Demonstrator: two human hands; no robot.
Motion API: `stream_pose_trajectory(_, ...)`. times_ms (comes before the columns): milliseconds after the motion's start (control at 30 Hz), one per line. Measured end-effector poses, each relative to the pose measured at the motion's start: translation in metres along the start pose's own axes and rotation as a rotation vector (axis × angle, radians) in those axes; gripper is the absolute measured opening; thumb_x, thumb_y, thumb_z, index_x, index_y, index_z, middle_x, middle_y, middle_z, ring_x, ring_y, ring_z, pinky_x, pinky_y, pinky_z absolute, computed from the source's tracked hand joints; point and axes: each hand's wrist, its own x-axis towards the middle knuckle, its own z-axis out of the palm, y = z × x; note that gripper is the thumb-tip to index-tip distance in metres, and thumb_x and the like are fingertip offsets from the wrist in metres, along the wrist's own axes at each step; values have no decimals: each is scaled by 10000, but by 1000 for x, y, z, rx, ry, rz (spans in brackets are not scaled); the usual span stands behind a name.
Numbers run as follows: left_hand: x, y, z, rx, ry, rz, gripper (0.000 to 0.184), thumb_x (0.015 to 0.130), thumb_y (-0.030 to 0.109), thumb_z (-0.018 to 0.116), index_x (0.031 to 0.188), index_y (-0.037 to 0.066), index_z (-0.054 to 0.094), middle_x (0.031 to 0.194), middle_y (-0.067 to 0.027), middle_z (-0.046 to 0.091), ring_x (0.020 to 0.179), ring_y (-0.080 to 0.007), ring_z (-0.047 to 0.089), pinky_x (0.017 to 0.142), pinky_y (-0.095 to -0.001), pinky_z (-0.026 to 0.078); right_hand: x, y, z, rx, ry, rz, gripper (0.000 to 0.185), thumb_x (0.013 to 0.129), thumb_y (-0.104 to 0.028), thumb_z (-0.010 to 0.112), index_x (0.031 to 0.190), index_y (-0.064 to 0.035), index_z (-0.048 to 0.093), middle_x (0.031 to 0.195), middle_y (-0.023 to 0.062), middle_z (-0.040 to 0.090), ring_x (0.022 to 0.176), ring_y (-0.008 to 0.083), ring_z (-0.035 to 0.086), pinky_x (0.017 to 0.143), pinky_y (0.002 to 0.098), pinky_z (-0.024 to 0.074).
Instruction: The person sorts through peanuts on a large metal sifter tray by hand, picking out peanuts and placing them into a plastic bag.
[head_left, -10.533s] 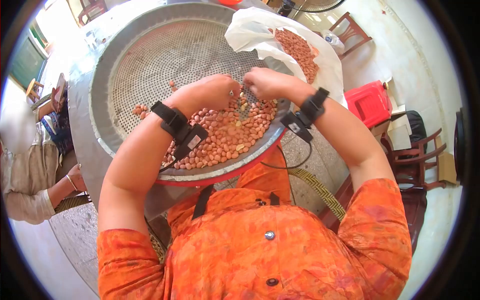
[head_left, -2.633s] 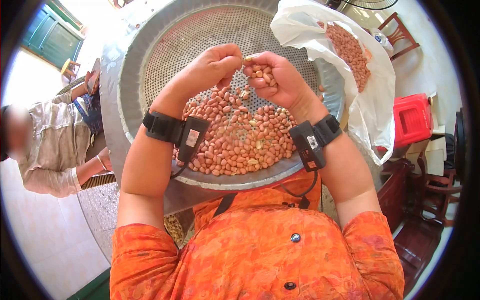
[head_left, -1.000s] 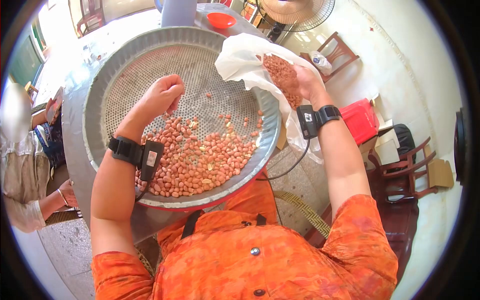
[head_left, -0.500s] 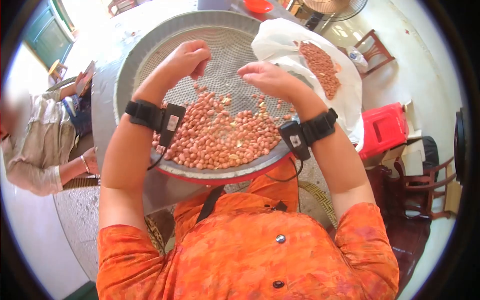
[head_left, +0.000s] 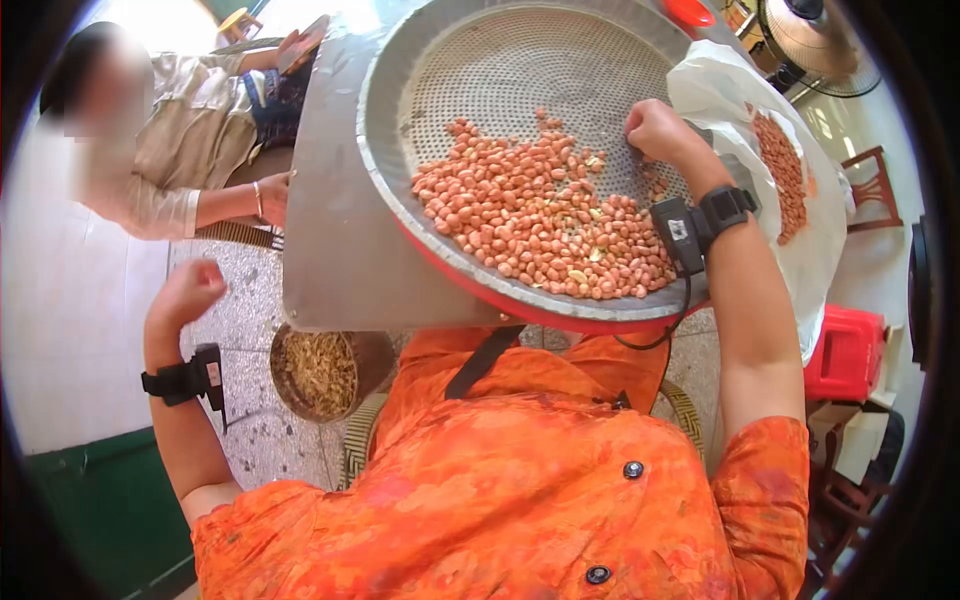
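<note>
Peanuts (head_left: 505,205): reddish-brown, oval, pale bits (head_left: 597,256) intermixed; loosely heaped in perforated tray (head_left: 560,60), mostly left of right hand (head_left: 660,132), fingers curled. Left hand (head_left: 190,292): fingers curled, well apart from tray. Contents, either hand: cannot tell.

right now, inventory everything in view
tray: 1, grey, on table
peanuts: many, reddish, tray, bag
bag: 1, white, beside tray
table: 1, grey, under tray
bucket with scraps: 1, brownish, floor
bowl: 1, red, top
fan: 1, dark, upper right
plastic item: 1, red, right
wooden furniture: several, brown, right
stool: 1, yellow, top left
coworker: 1, beige top, left
clothing: 1 outfit, orange, wearer
wrist devices: 2, black, wrists
left grip: 1, bare, left
right grip: 1, bare, over tray
</note>
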Motion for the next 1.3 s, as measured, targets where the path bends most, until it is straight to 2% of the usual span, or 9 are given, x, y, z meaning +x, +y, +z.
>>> stream_pose_trajectory(133,-10,-25,17,244,-169,-177,81,664,49,544,708,1,593,645,-152,579,617,-220,554,576,-322,440,-15,-11,-12,259,-140,16,155,698,-37,526,845,3,554,642,67,559,542,166,568,499,288,476)
stream_pose_trajectory(200,-7,-15,11,4,4,-53,114,671,0,488,716,-2,593,644,-143,575,634,-214,553,598,-315,441,-24,-15,-15,484,-171,-18,199,710,-44,530,902,5,531,646,41,544,550,148,559,520,271,484)
stream_pose_trajectory(267,9,11,-3,-9,70,212,131,699,-6,456,734,-13,582,659,-120,567,629,-185,538,595,-314,435,-31,-21,-16,1077,-131,-67,231,716,-13,521,945,12,512,754,67,528,657,176,562,583,316,513)
stream_pose_trajectory(400,15,161,-41,-28,88,531,130,778,98,519,807,-24,548,676,-93,551,627,-152,519,590,-274,416,-29,-13,-9,1548,-72,-176,218,734,12,488,951,22,505,809,81,505,705,168,541,650,294,499)
stream_pose_trajectory(567,59,298,-29,66,101,1037,147,743,133,550,790,-6,544,682,-114,554,649,-219,534,598,-304,427,-28,6,6,1485,-53,-51,157,778,-76,486,904,11,521,778,67,514,637,126,494,536,248,427)
stream_pose_trajectory(733,126,370,19,175,71,1145,204,713,170,575,853,22,561,764,-122,590,728,-259,572,655,-360,445,-29,-1,7,1062,-36,103,131,804,-174,524,862,-57,535,717,14,528,511,68,442,430,188,364)
stream_pose_trajectory(933,140,389,53,276,-130,992,185,687,180,604,804,41,569,739,-123,591,725,-275,576,645,-365,446,-17,7,25,454,60,-85,183,741,-140,545,859,-2,575,636,52,570,521,107,509,439,248,387)
stream_pose_trajectory(1200,84,365,61,283,-257,1273,36,651,29,535,659,8,507,648,-113,521,622,-271,529,573,-363,420,-25,1,18,520,-93,-55,174,735,-122,509,832,4,579,680,84,592,573,147,564,472,280,432)
stream_pose_trajectory(1300,81,330,39,267,-357,1185,40,650,27,536,661,11,501,631,-107,514,609,-267,519,558,-352,414,-23,3,23,539,-158,-34,188,732,-126,492,837,0,584,694,89,604,593,156,587,466,296,444)
